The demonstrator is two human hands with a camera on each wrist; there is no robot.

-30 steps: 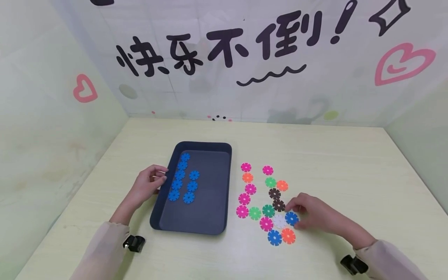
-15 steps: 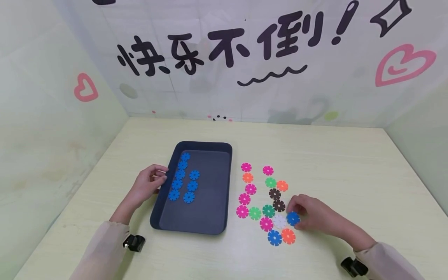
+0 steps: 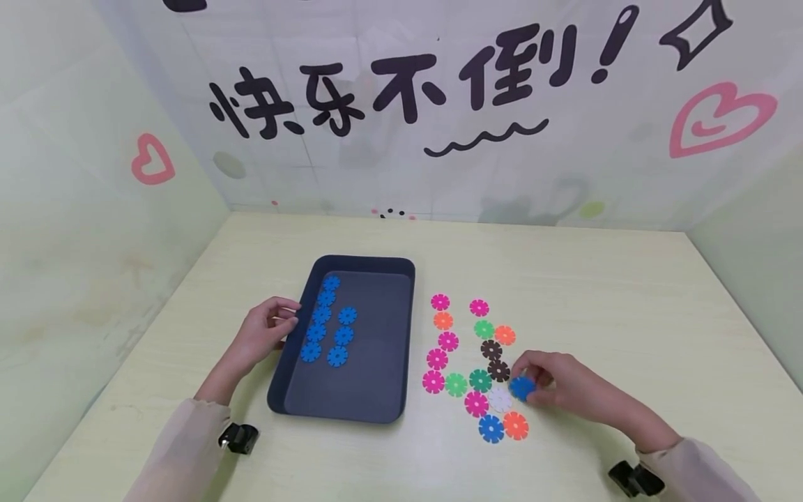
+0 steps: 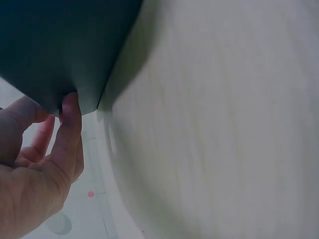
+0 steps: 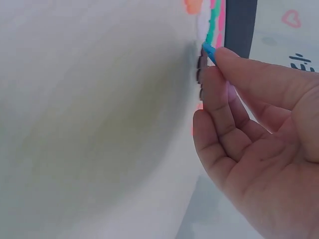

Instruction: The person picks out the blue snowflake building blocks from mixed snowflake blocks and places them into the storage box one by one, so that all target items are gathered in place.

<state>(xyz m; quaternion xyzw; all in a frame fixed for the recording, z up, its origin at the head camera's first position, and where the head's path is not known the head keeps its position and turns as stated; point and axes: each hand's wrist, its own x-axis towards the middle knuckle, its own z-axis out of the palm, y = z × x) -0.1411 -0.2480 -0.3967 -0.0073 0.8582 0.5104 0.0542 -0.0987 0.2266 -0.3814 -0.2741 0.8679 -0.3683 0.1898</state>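
My right hand [image 3: 567, 382] pinches a blue notched plastic disc [image 3: 522, 389] between thumb and fingertips. In the right wrist view this blue disc [image 5: 209, 51] shows nearly edge-on at the fingertips. Beside it on the table lie a white disc [image 3: 500, 399] and a dark brown disc [image 3: 498, 370]. My left hand [image 3: 260, 331] holds the left wall of a dark rectangular tray [image 3: 376, 390]. The left wrist view has bent fingers [image 4: 70, 124] against the tray's outer side [image 4: 75, 64]. Several blue discs [image 3: 322, 314] lie in two rows inside the tray.
Several pink, orange, green, brown, white and blue discs lie flat right of the tray, including a pink disc [image 3: 440, 302], an orange disc [image 3: 516, 425] and another blue disc [image 3: 491, 429]. Printed walls enclose the pale table [image 3: 564, 279] at the back and sides.
The blue disc in my right hand has shifted off its place beside the white disc and now tilts, lifted slightly. My left hand and the tray stay where they were.
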